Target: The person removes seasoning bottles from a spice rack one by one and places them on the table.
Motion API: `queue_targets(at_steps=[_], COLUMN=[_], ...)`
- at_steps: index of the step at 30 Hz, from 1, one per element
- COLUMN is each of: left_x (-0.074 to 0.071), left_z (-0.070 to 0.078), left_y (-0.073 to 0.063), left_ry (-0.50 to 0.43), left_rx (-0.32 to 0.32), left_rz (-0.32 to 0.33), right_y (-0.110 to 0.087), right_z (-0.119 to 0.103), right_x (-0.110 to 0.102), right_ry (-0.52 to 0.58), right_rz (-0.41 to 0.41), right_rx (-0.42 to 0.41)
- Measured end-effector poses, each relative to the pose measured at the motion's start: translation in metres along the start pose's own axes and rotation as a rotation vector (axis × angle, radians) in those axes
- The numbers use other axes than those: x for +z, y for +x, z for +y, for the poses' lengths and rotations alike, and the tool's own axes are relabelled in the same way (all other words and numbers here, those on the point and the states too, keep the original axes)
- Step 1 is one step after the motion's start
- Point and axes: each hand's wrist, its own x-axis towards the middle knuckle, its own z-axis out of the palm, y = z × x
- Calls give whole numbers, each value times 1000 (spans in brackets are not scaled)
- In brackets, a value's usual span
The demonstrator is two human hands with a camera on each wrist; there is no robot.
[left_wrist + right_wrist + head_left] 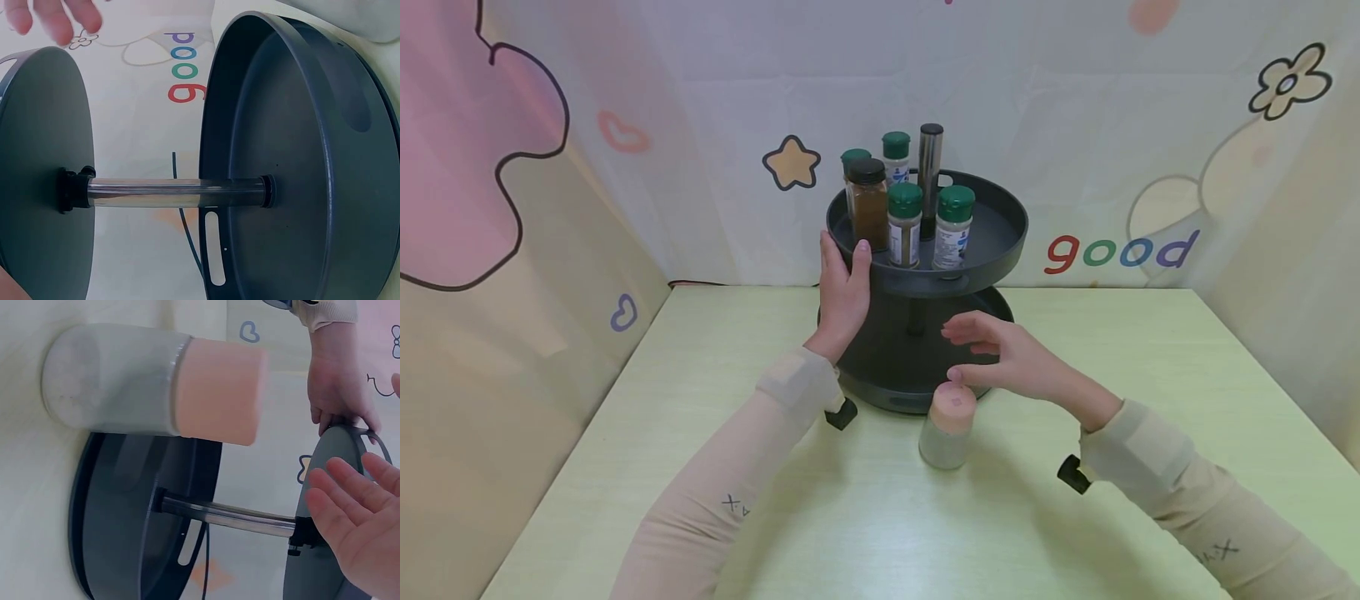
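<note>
A black two-tier turntable rack (917, 287) stands at the back of the table, its trays joined by a metal post (169, 192). My left hand (844, 287) holds the upper tray at its left edge, thumb on the front of the wall. My right hand (1011, 354) hovers before the lower tray, fingers spread and nothing in them. Below its thumb stands a clear jar with a pink lid (947, 425), upright on the table; in the right wrist view the jar (119, 381) is apart from the palm.
The upper tray carries several green-capped spice bottles (905, 229), a brown spice jar with a black lid (869, 204) and a slim metallic cylinder (929, 171). The lower tray (887, 367) shows a bare dark floor. A printed curtain (722, 125) hangs behind the table.
</note>
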Motion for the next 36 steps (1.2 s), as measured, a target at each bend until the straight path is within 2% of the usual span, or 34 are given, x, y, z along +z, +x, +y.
queue_targets(at_steps=[25, 36], left_x=[-1, -1], left_z=[1, 0], left_y=[0, 0], left_ry=[-15, -8], left_rx=[14, 1], left_rz=[4, 0], right_y=[6, 8], right_z=[-30, -38], right_x=[-24, -31], right_ry=[-30, -23], right_rz=[137, 198], right_rx=[-3, -20])
